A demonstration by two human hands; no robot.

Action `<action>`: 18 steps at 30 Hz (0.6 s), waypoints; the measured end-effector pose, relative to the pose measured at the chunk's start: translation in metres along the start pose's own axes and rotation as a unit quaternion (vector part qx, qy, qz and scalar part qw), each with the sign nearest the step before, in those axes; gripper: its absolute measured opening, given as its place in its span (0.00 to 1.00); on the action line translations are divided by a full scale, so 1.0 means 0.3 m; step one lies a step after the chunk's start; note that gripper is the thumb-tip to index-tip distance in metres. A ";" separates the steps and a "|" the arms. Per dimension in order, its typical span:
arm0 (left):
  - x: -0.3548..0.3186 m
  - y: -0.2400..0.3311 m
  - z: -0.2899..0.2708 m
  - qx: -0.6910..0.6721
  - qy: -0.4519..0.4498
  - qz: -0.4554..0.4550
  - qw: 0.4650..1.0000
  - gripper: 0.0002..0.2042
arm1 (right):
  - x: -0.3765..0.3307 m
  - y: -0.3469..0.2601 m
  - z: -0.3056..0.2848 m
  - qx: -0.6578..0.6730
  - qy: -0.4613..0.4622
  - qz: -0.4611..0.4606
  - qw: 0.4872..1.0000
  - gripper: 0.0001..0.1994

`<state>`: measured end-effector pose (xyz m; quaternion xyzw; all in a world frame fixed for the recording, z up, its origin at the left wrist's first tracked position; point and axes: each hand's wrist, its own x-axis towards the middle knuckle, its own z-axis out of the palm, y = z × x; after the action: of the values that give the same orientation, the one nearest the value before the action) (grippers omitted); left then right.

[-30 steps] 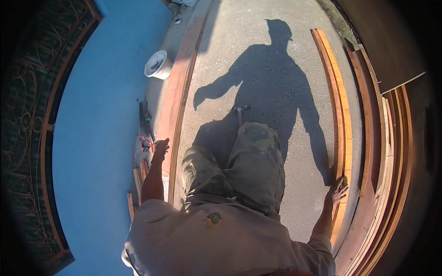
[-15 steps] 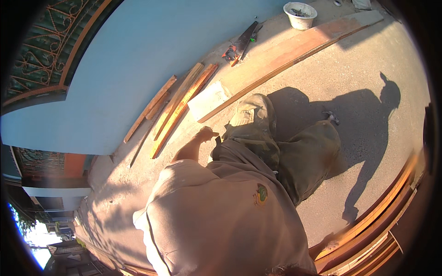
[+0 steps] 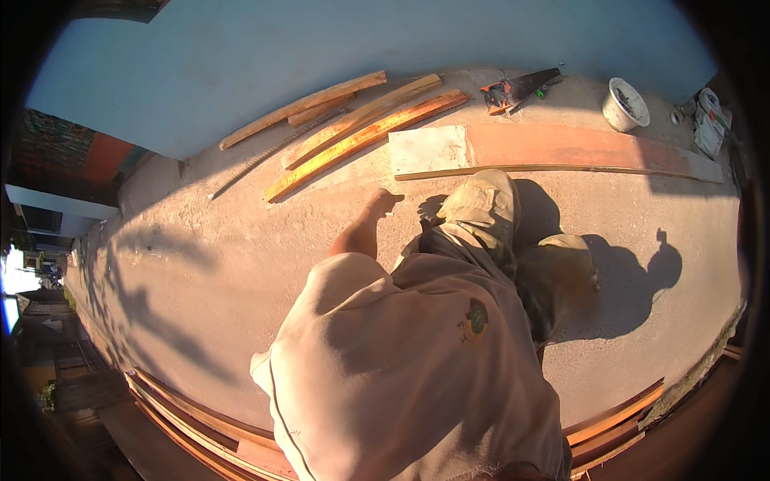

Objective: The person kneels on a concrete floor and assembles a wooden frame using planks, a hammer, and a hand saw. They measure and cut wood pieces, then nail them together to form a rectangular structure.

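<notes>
We see our left hand point(image 3: 383, 200) over the sunlit concrete ground point(image 3: 265, 256), its fingers loosely apart and pointing to the right, with nothing we can make out in its grasp. Our right hand is out of view behind the body, so we cannot tell how it stands.

Nearest to the left hand is the whitish left end of a long, flat reddish board point(image 3: 553, 148), which lies on the ground; a little ground shows between the two. Left of the board, a yellow-orange wooden bar point(image 3: 365, 147) lies slantwise, with a paler bar point(image 3: 361, 120) just behind it and a thin rod point(image 3: 269, 160) alongside. A longer wooden piece point(image 3: 301, 108) rests nearer the blue wall point(image 3: 433, 40).

Behind the board we find a handsaw point(image 3: 533, 82) with a dark blade, and farther right a white bucket point(image 3: 616, 112). Long timbers point(image 3: 204, 423) lie along the lower edge, partly hidden by our beige shirt point(image 3: 401, 353).
</notes>
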<state>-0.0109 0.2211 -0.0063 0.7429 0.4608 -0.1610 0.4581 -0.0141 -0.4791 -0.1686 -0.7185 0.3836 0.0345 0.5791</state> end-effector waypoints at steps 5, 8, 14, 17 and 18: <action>0.174 0.088 0.014 -0.198 0.046 0.032 0.979 0.18 | 0.117 -0.078 -0.112 -0.093 -0.089 0.020 0.992 0.20; 0.287 -0.067 -0.117 -0.048 0.230 0.098 0.967 0.21 | 0.032 -0.288 0.047 -0.298 -0.141 0.046 0.943 0.18; 0.300 0.241 -0.140 0.035 0.268 0.147 0.951 0.38 | 0.027 -0.702 0.080 -0.376 -0.099 -0.062 0.919 0.25; 0.347 0.399 -0.150 0.176 0.174 0.253 0.935 0.47 | 0.183 -0.757 0.042 -0.394 -0.091 -0.193 0.894 0.25; 0.363 0.441 -0.149 0.249 0.126 0.264 0.923 0.49 | 0.193 -0.782 0.076 -0.414 -0.097 -0.218 0.879 0.25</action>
<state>0.1481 0.2962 0.0158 0.9419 0.2474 -0.0488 0.2220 0.1744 -0.4810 -0.0157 -0.9512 0.1100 0.1323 0.2563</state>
